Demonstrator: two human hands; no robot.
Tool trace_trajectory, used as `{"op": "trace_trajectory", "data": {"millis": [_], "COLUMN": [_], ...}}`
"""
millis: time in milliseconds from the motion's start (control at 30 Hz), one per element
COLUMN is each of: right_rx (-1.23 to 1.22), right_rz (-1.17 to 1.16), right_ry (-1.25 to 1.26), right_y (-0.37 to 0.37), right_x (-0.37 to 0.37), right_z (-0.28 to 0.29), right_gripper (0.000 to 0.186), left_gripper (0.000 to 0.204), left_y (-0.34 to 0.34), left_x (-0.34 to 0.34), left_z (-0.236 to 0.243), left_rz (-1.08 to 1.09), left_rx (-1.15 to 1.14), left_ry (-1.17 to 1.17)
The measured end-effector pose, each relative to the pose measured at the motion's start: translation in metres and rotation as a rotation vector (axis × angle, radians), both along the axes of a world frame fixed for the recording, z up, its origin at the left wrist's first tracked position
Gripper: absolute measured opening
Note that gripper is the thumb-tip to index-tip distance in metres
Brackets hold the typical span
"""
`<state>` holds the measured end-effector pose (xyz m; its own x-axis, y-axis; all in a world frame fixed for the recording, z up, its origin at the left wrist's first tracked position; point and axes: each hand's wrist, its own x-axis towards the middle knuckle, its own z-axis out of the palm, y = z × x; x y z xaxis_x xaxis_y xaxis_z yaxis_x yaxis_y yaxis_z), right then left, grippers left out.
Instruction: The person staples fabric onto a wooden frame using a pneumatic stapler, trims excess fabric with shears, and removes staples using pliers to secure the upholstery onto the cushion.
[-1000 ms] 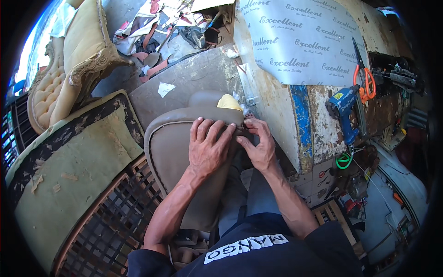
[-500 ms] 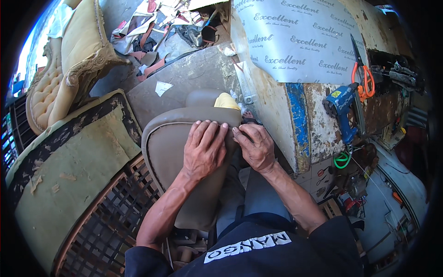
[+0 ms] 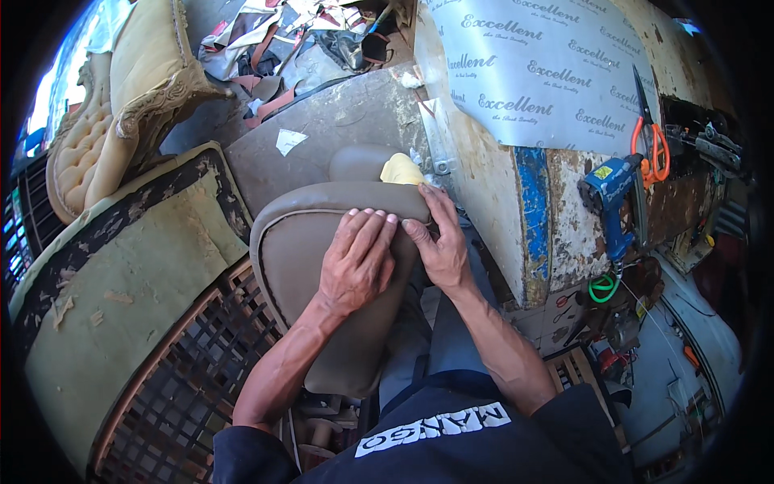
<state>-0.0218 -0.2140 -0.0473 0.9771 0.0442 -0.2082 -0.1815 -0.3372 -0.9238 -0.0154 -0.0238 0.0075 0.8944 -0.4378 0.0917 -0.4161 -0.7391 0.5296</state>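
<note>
A padded seat (image 3: 302, 234) in smooth grey-brown upholstery leans against my legs, with a piped seam curving along its upper and left edges. My left hand (image 3: 355, 262) is on its face near the top seam, fingers bent and close together; its thumb is hidden. At the seat's upper right corner, my right hand (image 3: 442, 242) grips the edge, the thumb on the near side and the fingers reaching over the top. Yellow foam (image 3: 401, 169) shows just beyond that corner, beside another rounded grey-brown padded piece (image 3: 359, 161).
On the right, a worn bench (image 3: 576, 202) carries a printed silver sheet (image 3: 556, 73), orange-handled scissors (image 3: 657, 153) and a blue power tool (image 3: 614, 198). Scraps (image 3: 298, 40) lie at the far side. A tufted sofa (image 3: 137, 105) and a green panel (image 3: 129, 282) stand left.
My right hand has opened its pinch at the seam and reached up over the seat's corner, fingers extended. The left hand stays nearly in place. The view has shifted slightly.
</note>
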Motion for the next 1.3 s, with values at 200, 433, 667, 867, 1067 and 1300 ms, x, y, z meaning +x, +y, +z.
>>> {"op": "trace_trajectory", "data": {"millis": [200, 433, 667, 867, 1067, 1300], "right_rx": [0.011, -0.008, -0.220, -0.284, -0.182, -0.197], "right_rz": [0.057, -0.013, 0.202, 0.292, 0.439, 0.745], "right_ry": [0.120, 0.108, 0.128, 0.084, 0.063, 0.150], "right_y": [-0.008, 0.005, -0.001, 0.007, 0.037, 0.076], "right_x": [0.009, 0.014, 0.036, 0.043, 0.095, 0.101], "right_z": [0.007, 0.004, 0.022, 0.029, 0.048, 0.041], "right_gripper": [0.067, 0.064, 0.069, 0.070, 0.060, 0.062], "left_gripper": [0.054, 0.055, 0.053, 0.049, 0.054, 0.051], "left_y": [0.013, 0.006, 0.026, 0.028, 0.071, 0.093], "left_x": [-0.012, -0.009, -0.021, -0.009, -0.013, -0.031], "left_z": [-0.005, 0.001, 0.001, 0.015, 0.037, 0.016], "left_rz": [0.024, 0.032, 0.083, 0.077, 0.486, 0.495], "left_rx": [0.218, 0.180, 0.334, 0.169, 0.192, -0.124], "left_ry": [-0.079, 0.015, -0.084, 0.051, 0.179, 0.213]}}
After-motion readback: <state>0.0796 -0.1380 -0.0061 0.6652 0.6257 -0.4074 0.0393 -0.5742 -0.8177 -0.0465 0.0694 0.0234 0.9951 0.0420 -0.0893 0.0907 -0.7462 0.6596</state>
